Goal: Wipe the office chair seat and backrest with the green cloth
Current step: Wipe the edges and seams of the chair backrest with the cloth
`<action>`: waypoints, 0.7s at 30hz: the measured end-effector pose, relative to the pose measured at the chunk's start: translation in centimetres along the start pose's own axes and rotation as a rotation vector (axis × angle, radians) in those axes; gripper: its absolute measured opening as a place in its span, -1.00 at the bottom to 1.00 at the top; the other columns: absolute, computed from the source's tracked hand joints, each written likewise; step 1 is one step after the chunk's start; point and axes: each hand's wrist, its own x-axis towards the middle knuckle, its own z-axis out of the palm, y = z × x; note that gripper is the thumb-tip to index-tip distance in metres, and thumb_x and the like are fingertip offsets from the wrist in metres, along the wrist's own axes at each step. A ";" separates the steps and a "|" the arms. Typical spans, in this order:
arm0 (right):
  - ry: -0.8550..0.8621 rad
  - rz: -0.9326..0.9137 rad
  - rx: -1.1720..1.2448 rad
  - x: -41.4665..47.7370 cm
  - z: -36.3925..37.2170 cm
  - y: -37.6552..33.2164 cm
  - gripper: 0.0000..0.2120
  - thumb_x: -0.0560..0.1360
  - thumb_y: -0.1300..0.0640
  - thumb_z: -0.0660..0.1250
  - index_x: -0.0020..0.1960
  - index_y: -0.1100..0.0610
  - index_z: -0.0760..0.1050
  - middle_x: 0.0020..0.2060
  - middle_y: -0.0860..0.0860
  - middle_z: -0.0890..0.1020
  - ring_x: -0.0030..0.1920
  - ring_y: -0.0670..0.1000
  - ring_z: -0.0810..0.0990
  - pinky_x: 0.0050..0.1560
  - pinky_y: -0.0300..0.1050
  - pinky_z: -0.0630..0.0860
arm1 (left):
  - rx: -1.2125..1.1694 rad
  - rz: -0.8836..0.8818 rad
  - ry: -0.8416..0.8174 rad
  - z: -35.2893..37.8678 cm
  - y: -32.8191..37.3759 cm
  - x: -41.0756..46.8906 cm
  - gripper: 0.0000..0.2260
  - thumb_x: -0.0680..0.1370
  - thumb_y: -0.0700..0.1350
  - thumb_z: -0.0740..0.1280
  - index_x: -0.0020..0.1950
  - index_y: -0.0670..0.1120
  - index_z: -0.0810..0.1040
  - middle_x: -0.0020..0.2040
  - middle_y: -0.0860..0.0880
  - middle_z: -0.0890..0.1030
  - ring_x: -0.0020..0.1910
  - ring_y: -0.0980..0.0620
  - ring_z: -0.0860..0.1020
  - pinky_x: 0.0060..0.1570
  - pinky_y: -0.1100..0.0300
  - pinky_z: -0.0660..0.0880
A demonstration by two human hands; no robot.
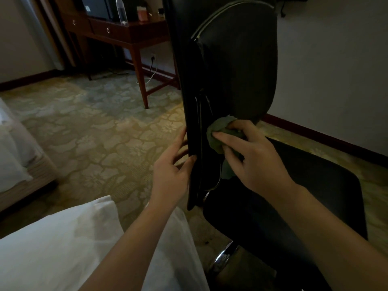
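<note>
The right hand point(252, 156) is clutching the green cloth point(218, 133) against the lower backrest point(241, 70), the left hand point(174, 162) is clamping its edge, and if that grip slackens it could be swinging away.

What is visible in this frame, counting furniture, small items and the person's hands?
black office chair backrest: one, black, upright, centre
black office chair seat: one, black, lower right
crumpled green cloth: one, green, against the lower backrest
shiny chrome chair base: one, silver, under the seat
dark wooden desk with drawers: one, reddish brown, upper left
clear plastic bottle: one, transparent, standing on the desk
small orange box: one, orange, on the desk
white cable: one, white, below the desk
white bedding: white, lower left
patterned carpet: beige-green, floor
left hand: one, grips the backrest's edge
right hand: one, holds the cloth to the backrest
</note>
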 end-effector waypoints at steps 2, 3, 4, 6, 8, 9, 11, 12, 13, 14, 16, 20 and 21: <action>0.008 0.020 0.015 0.0 0.3 0.2 -0.69 0.57 0.20 0.31 0.31 0.12 0.57 0.26 0.13 0.47 0.21 0.07 0.53 0.19 -0.07 0.56 | -0.005 -0.004 0.010 0.1 -0.1 0.0 -0.40 0.61 -0.37 0.32 0.53 0.15 0.35 0.30 0.10 0.62 0.30 0.14 0.57 0.25 -0.03 0.58; 0.016 0.030 0.031 -0.2 0.5 0.4 -0.69 0.57 0.21 0.32 0.30 0.13 0.57 0.25 0.14 0.48 0.20 0.07 0.53 0.18 -0.07 0.56 | -0.010 -0.007 0.019 0.2 -0.2 0.0 -0.40 0.61 -0.37 0.31 0.53 0.14 0.35 0.30 0.10 0.61 0.30 0.15 0.57 0.25 -0.02 0.57; 0.023 0.038 0.048 -0.5 0.7 0.6 -0.69 0.56 0.23 0.33 0.29 0.13 0.58 0.25 0.14 0.48 0.20 0.08 0.53 0.18 -0.07 0.56 | -0.014 -0.008 0.027 0.4 -0.1 -0.1 -0.41 0.61 -0.37 0.30 0.52 0.16 0.35 0.31 0.11 0.61 0.31 0.16 0.56 0.26 0.00 0.57; 0.020 0.064 0.087 -1.2 1.2 0.9 -0.69 0.55 0.25 0.35 0.28 0.14 0.58 0.25 0.13 0.48 0.21 0.08 0.54 0.20 -0.10 0.55 | -0.021 -0.004 0.043 0.6 0.0 -0.4 -0.41 0.62 -0.36 0.30 0.48 0.22 0.34 0.32 0.12 0.60 0.32 0.18 0.55 0.27 0.02 0.56; -0.015 0.107 0.109 -2.4 1.5 1.2 -0.69 0.54 0.23 0.35 0.27 0.13 0.59 0.25 0.10 0.49 0.19 0.05 0.55 0.19 -0.12 0.56 | -0.025 -0.001 0.052 0.7 0.0 -0.4 -0.41 0.62 -0.34 0.31 0.45 0.27 0.34 0.32 0.13 0.60 0.32 0.19 0.55 0.29 0.02 0.55; -0.047 0.127 0.106 -3.0 1.6 1.3 -0.70 0.54 0.23 0.35 0.27 0.12 0.59 0.24 0.09 0.49 0.17 0.04 0.56 0.16 -0.10 0.59 | -0.023 0.001 0.057 0.8 0.0 -0.4 -0.41 0.62 -0.33 0.31 0.44 0.28 0.34 0.33 0.12 0.59 0.33 0.19 0.54 0.29 0.02 0.55; -0.122 0.147 0.076 -4.0 1.6 1.6 -0.70 0.52 0.23 0.39 0.24 0.10 0.61 0.21 0.08 0.50 0.11 0.04 0.57 0.07 -0.02 0.62 | -0.019 0.006 0.060 0.9 0.0 -0.4 -0.41 0.62 -0.33 0.31 0.44 0.29 0.35 0.36 0.09 0.58 0.33 0.17 0.54 0.30 0.02 0.54; -0.145 0.145 0.059 -4.3 1.5 1.7 -0.71 0.52 0.23 0.39 0.23 0.09 0.61 0.20 0.08 0.51 0.09 0.05 0.58 0.04 0.00 0.63 | -0.022 0.008 0.062 0.9 0.0 -0.4 -0.41 0.62 -0.34 0.31 0.44 0.29 0.35 0.37 0.08 0.58 0.34 0.15 0.54 0.31 0.01 0.54; -0.143 0.140 0.050 -4.5 1.3 1.6 -0.71 0.52 0.22 0.39 0.23 0.09 0.61 0.20 0.08 0.51 0.07 0.05 0.58 0.02 0.00 0.63 | -0.025 0.009 0.065 1.0 -0.1 -0.5 -0.41 0.62 -0.34 0.30 0.44 0.29 0.35 0.38 0.07 0.57 0.35 0.14 0.54 0.32 0.00 0.53; -0.117 0.134 0.052 -4.4 1.1 1.4 -0.71 0.52 0.20 0.37 0.24 0.09 0.61 0.20 0.09 0.51 0.07 0.04 0.58 0.03 -0.03 0.63 | -0.027 0.010 0.068 1.0 -0.2 -0.5 -0.41 0.63 -0.35 0.30 0.43 0.29 0.35 0.39 0.07 0.56 0.35 0.13 0.54 0.33 -0.01 0.53; -0.031 0.114 0.067 -3.7 0.7 0.8 -0.69 0.54 0.17 0.32 0.27 0.11 0.58 0.22 0.12 0.50 0.10 0.04 0.57 0.08 -0.12 0.60 | -0.029 0.013 0.075 1.1 -0.3 -0.5 -0.40 0.62 -0.36 0.29 0.43 0.30 0.35 0.40 0.05 0.55 0.37 0.12 0.53 0.34 -0.03 0.52; 0.024 0.076 0.072 -1.7 0.4 -0.2 -0.67 0.57 0.17 0.28 0.32 0.14 0.55 0.26 0.14 0.48 0.17 0.06 0.56 0.18 -0.14 0.56 | -0.050 0.006 0.074 1.0 -0.5 -0.5 -0.43 0.62 -0.36 0.30 0.47 0.20 0.38 0.38 0.05 0.58 0.36 0.12 0.53 0.33 -0.06 0.52; 0.025 0.070 0.064 -1.4 0.5 -0.3 -0.67 0.56 0.18 0.29 0.31 0.13 0.56 0.25 0.14 0.48 0.16 0.06 0.56 0.18 -0.14 0.56 | -0.056 0.006 0.075 1.0 -0.6 -0.4 -0.44 0.62 -0.37 0.31 0.48 0.16 0.39 0.38 0.05 0.58 0.36 0.13 0.53 0.32 -0.06 0.53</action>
